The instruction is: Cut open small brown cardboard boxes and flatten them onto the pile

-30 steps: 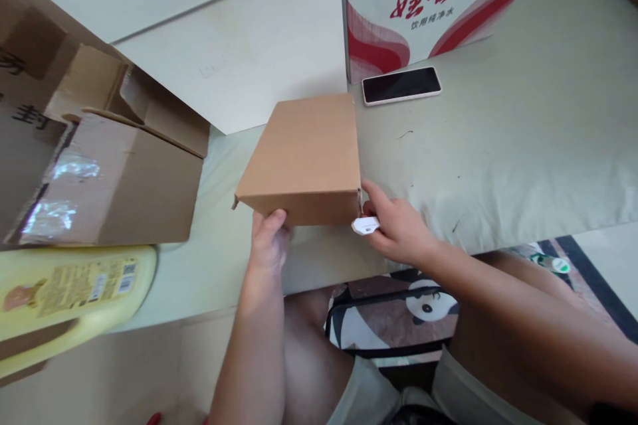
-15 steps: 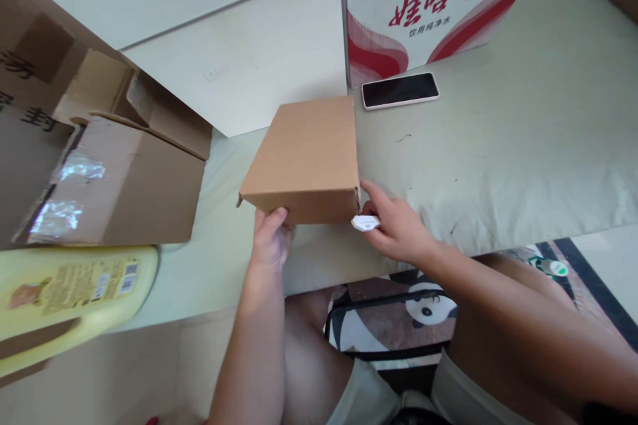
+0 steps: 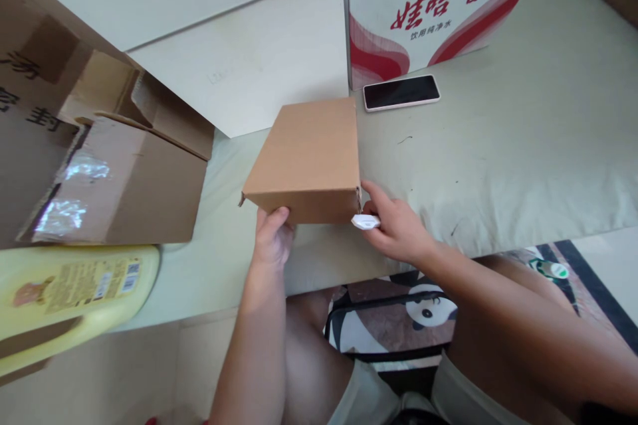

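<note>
A closed brown cardboard box (image 3: 306,149) is tilted in front of me, its plain top face towards me. My left hand (image 3: 272,236) grips its near edge from below, the thumb against the front side and the other fingers hidden underneath. At the box's near right corner, my right hand (image 3: 396,229) is closed around a small white object (image 3: 365,221) with an angular end; most of it is hidden in the fingers, so its kind cannot be made out. My right index finger reaches along the box's right side and appears to touch it.
A phone (image 3: 401,93) lies on the pale green cloth (image 3: 498,146), before a white and red carton (image 3: 428,20). White panels (image 3: 249,60) stand behind the box. Opened cardboard boxes (image 3: 149,179) and a yellow bottle (image 3: 90,292) are at left. Below is a panda-print item (image 3: 423,312).
Both hands keep their hold and the box stays almost in place. The whole view has shifted very slightly.
</note>
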A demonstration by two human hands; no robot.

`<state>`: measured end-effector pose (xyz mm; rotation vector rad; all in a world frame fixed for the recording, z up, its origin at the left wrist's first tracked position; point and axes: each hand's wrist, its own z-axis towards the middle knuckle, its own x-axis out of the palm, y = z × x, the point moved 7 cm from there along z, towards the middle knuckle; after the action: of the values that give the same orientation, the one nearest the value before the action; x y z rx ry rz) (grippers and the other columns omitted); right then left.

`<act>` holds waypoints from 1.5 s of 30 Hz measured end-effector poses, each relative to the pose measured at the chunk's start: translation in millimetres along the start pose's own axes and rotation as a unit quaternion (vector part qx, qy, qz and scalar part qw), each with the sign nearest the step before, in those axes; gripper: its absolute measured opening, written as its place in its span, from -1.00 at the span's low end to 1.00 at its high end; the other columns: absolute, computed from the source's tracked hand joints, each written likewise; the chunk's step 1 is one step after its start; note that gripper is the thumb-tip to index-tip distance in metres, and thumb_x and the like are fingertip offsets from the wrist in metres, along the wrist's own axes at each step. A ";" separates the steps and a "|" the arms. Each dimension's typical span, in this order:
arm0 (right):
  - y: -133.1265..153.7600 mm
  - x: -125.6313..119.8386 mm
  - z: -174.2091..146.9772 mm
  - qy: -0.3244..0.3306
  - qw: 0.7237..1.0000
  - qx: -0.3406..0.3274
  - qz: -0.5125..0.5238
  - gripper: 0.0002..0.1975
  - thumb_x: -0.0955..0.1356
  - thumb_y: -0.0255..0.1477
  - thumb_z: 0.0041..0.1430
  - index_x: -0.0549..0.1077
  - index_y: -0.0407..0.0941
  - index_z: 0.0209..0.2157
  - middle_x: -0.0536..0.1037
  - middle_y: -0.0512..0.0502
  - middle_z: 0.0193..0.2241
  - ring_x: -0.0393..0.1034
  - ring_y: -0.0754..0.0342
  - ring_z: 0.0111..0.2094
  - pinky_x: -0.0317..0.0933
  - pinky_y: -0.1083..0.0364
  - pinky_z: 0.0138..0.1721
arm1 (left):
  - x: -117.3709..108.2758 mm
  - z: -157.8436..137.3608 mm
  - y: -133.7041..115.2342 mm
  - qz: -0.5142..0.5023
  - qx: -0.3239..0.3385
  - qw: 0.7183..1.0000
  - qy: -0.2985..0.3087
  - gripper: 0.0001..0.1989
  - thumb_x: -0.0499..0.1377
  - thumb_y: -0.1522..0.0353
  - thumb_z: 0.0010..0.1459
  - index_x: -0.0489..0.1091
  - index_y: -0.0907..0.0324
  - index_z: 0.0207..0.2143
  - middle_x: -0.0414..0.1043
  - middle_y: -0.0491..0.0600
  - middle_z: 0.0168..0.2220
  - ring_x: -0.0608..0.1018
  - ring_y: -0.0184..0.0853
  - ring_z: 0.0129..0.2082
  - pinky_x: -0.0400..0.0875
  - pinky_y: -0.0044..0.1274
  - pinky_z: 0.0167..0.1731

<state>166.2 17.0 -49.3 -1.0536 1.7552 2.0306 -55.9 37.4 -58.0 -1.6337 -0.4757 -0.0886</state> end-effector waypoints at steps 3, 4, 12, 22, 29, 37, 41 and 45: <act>-0.5 0.4 0.2 0.001 1.000 0.002 -0.002 -0.24 0.23 -0.38 0.12 0.06 -0.23 0.36 0.64 -0.10 -0.39 0.40 -0.01 -0.48 0.05 0.07 -0.44 | 1.5 0.1 -1.2 0.004 0.005 1.000 0.004 -0.42 0.51 0.15 -0.30 0.54 0.02 -0.15 0.65 -0.06 -0.25 0.64 -0.25 -0.27 0.54 -0.52 -0.32; -0.7 0.7 0.3 0.003 1.000 0.003 -0.004 -0.24 0.23 -0.38 0.12 0.05 -0.24 0.36 0.64 -0.10 -0.39 0.40 -0.02 -0.48 0.06 0.06 -0.44 | 1.7 0.2 -1.1 0.004 0.004 1.000 0.005 -0.43 0.51 0.15 -0.30 0.54 0.02 -0.15 0.65 -0.06 -0.26 0.64 -0.25 -0.27 0.54 -0.52 -0.32; -1.0 1.0 0.4 0.007 1.000 0.009 -0.006 -0.23 0.23 -0.37 0.11 0.06 -0.26 0.36 0.64 -0.11 -0.38 0.41 -0.01 -0.46 0.06 0.06 -0.41 | 2.0 0.7 -0.1 0.003 0.006 1.000 0.009 -0.40 0.50 0.16 -0.28 0.53 0.02 -0.10 0.64 -0.08 -0.30 0.65 -0.24 -0.23 0.54 -0.52 -0.28; -1.0 0.2 0.4 -0.001 1.000 0.002 -0.001 -0.25 0.22 -0.38 0.12 0.07 -0.24 0.35 0.63 -0.09 -0.41 0.39 0.00 -0.49 0.05 0.07 -0.44 | 0.8 0.2 1.3 0.005 -0.004 1.000 0.013 -0.28 0.51 0.13 -0.28 0.47 -0.02 0.02 0.64 -0.09 -0.29 0.63 -0.24 -0.20 0.51 -0.53 -0.29; -1.1 0.7 0.7 0.000 1.000 0.001 -0.005 -0.25 0.22 -0.38 0.12 0.06 -0.23 0.35 0.63 -0.10 -0.39 0.39 0.00 -0.48 0.05 0.07 -0.43 | 2.3 -0.1 -1.0 0.008 0.008 1.000 0.009 -0.43 0.50 0.14 -0.28 0.52 0.02 -0.15 0.61 -0.08 -0.34 0.63 -0.24 -0.28 0.51 -0.51 -0.35; -0.4 1.3 0.7 0.006 1.000 0.005 -0.015 -0.24 0.22 -0.39 0.12 0.04 -0.23 0.36 0.64 -0.10 -0.38 0.39 -0.01 -0.48 0.03 0.07 -0.45 | 1.5 -0.7 -1.7 0.000 0.002 1.000 -0.010 -0.44 0.52 0.16 -0.34 0.53 0.03 -0.20 0.63 -0.08 -0.31 0.62 -0.28 -0.29 0.52 -0.54 -0.32; -0.3 1.4 0.7 0.009 1.000 0.003 -0.026 -0.24 0.23 -0.39 0.13 0.03 -0.24 0.36 0.62 -0.09 -0.40 0.39 -0.01 -0.49 0.04 0.07 -0.45 | 0.5 -0.5 0.5 0.010 0.006 1.000 0.006 -0.45 0.50 0.15 -0.28 0.52 0.01 -0.17 0.61 -0.09 -0.33 0.63 -0.23 -0.27 0.53 -0.50 -0.32; -0.2 1.1 -0.4 0.001 1.000 -0.004 -0.016 -0.27 0.22 -0.39 0.14 0.05 -0.22 0.34 0.62 -0.09 -0.42 0.36 0.00 -0.51 0.01 0.08 -0.47 | -1.3 -0.6 2.2 0.006 0.007 1.000 0.006 -0.40 0.50 0.15 -0.26 0.52 0.00 -0.09 0.63 -0.08 -0.28 0.64 -0.20 -0.20 0.55 -0.45 -0.20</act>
<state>165.8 16.4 -50.2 -1.0806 1.7217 2.0190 -56.2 36.4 -60.4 -1.6215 -0.4577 -0.0862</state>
